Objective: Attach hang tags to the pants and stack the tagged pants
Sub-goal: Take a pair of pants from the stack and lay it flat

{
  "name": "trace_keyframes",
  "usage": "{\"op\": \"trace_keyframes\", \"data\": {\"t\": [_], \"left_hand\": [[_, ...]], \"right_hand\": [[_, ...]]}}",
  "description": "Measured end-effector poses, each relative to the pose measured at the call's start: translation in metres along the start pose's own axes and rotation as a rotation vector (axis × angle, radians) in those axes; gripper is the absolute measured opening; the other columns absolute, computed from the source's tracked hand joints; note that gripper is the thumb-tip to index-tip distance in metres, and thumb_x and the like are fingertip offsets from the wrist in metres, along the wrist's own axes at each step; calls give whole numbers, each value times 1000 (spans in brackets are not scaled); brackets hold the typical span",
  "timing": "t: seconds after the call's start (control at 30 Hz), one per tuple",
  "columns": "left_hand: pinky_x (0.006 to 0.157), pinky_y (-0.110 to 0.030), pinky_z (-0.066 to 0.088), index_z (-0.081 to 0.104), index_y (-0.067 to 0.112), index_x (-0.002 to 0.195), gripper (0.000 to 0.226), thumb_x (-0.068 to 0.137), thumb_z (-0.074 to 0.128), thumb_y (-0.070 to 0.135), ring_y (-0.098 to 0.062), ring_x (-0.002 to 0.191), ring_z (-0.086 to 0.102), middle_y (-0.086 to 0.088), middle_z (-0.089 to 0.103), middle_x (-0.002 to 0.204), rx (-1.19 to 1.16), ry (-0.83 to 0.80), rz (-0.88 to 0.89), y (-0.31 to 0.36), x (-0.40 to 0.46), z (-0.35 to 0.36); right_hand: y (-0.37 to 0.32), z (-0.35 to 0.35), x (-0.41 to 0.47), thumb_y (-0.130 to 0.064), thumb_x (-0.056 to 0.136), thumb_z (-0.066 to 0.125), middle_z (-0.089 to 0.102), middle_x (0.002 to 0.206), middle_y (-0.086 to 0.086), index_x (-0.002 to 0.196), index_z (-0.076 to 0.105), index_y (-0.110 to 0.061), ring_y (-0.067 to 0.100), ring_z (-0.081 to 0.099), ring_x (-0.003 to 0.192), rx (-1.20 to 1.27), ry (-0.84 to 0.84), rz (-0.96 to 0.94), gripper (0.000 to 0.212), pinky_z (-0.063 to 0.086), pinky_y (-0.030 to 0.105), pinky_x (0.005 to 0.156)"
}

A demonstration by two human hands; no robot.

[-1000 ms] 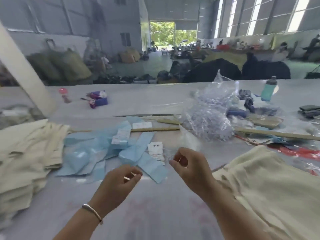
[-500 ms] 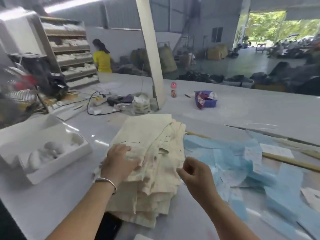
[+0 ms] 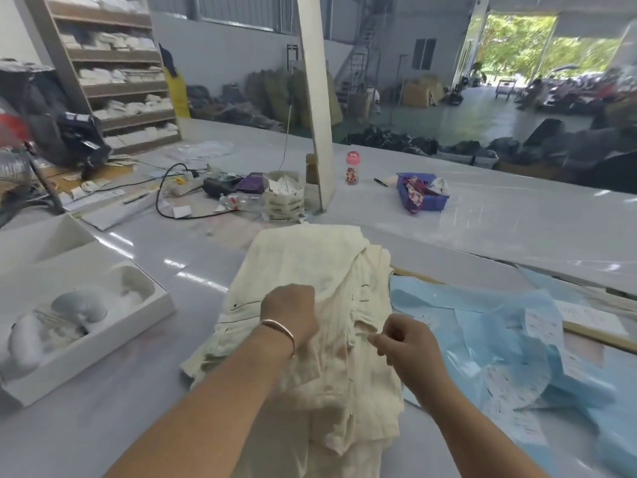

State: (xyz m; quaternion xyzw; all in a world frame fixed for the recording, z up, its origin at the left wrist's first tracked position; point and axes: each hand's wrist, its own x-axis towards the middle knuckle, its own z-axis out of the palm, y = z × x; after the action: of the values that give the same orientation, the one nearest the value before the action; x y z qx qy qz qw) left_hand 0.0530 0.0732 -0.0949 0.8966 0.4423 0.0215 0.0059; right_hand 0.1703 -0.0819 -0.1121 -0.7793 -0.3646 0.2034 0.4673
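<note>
Left hand (image 3: 287, 313): fingers curled, gripping top of cream pants stack (image 3: 310, 270)
Right hand (image 3: 401, 339): fingertips pinched together; what they pinch cannot be told

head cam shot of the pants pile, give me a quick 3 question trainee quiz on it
1. True or false: the left hand grips cloth on the pile of cream pants.
2. Which lies just right of the pile? A) the blue plastic sheets B) the white tray C) the blue basket
3. Fill in: the bracelet sits on the ____ wrist.

Key:
1. True; its fingers are curled into the top fabric.
2. A; the tray is to the left, the basket farther back.
3. Left. The right hand is curled at the pile's edge; whether it pinches anything cannot be told.
</note>
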Motion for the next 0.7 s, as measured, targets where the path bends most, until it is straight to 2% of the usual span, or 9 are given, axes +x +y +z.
{"op": "trace_keyframes", "data": {"t": [0.13,0.2,0.23,0.3,0.37,0.43,0.53,0.63,0.7], "left_hand": [[66,-23,41,66,23,91,22,73,56,14,-23,93,60,5,65,93,-192,112,-6,-29,-5,-40],[51,-20,29,58,26,66,4,69,55,25,-18,73,52,9,55,66,-269,209,85,-31,-25,-54],[48,-18,26,54,26,61,13,68,52,37,-15,67,46,8,51,60,-317,190,174,-29,-37,-58],[52,-21,37,59,27,69,42,65,43,66,-14,64,47,6,55,65,-450,-88,353,-24,-57,-56],[66,-27,47,67,26,82,65,65,46,85,-10,72,56,7,64,81,-591,-428,378,-30,-66,-47],[74,-22,48,71,30,86,62,71,47,85,-6,83,60,12,66,89,-672,-337,159,-52,-60,-26],[102,-36,41,62,21,121,59,85,51,66,-22,120,50,-4,58,126,-559,33,-318,-96,-44,4],[100,-38,46,66,12,119,76,70,67,70,-27,114,61,-11,65,123,-1149,-137,-537,-117,-41,18],[82,-36,56,77,14,102,60,65,74,61,-25,96,71,-10,73,107,-1648,-316,-576,-118,-44,16]], "right_hand": [[-13,7,15,-27,91,64,72,75,16,87,57,1,23,66,64,490,-122,232,29,55,31,63],[-27,16,25,-44,92,57,70,100,27,112,54,4,34,71,88,834,-324,437,52,59,39,76],[-33,21,31,-51,90,56,67,109,28,121,52,4,36,69,96,945,-410,504,62,59,42,78],[-46,37,37,-51,90,58,67,114,24,125,57,2,35,70,96,998,-484,550,63,59,39,72],[-55,53,42,-27,92,61,71,96,18,118,62,4,30,70,80,858,-418,568,40,58,33,66],[-53,61,42,0,88,57,68,89,18,116,62,8,31,66,77,750,-299,531,29,57,36,72],[-46,55,37,4,85,60,71,92,18,108,67,6,31,69,79,822,-299,468,25,59,35,67],[-42,42,23,-5,77,68,73,99,17,105,72,-1,31,72,88,906,-365,315,28,59,34,65],[-42,34,15,-9,73,70,72,104,19,109,71,-3,33,71,91,931,-381,252,36,58,36,66]]}}
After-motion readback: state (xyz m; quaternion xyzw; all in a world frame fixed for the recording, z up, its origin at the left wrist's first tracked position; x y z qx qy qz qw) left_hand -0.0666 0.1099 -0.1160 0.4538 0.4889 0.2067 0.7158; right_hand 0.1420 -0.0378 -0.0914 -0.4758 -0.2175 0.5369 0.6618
